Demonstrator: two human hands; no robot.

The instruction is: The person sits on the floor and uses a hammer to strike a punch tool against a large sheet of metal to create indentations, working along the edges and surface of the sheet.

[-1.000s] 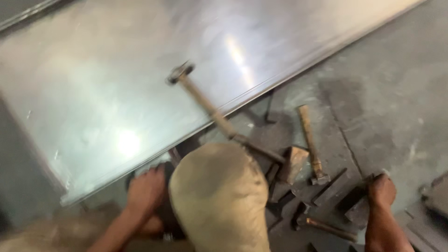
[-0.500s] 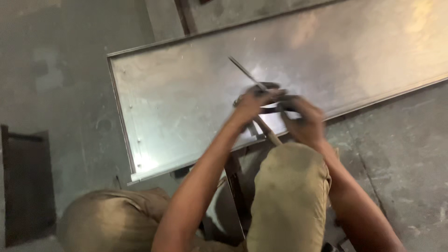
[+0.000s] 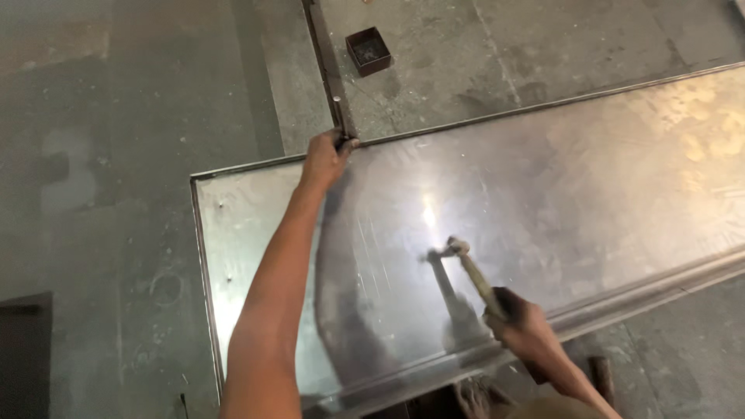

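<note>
Concrete floor point(image 3: 140, 116) under shiny metal sheet point(image 3: 590, 178).

The left hand point(image 3: 326, 159) reached to the far edge of a large metal sheet point(image 3: 590, 178) lying on the concrete floor point(image 3: 140, 116), gripping a dark metal bar point(image 3: 324, 54) there. The right hand point(image 3: 518, 316) held a hammer point(image 3: 466, 264) above the sheet. A small square box point(image 3: 368, 50) sat beyond.
</note>
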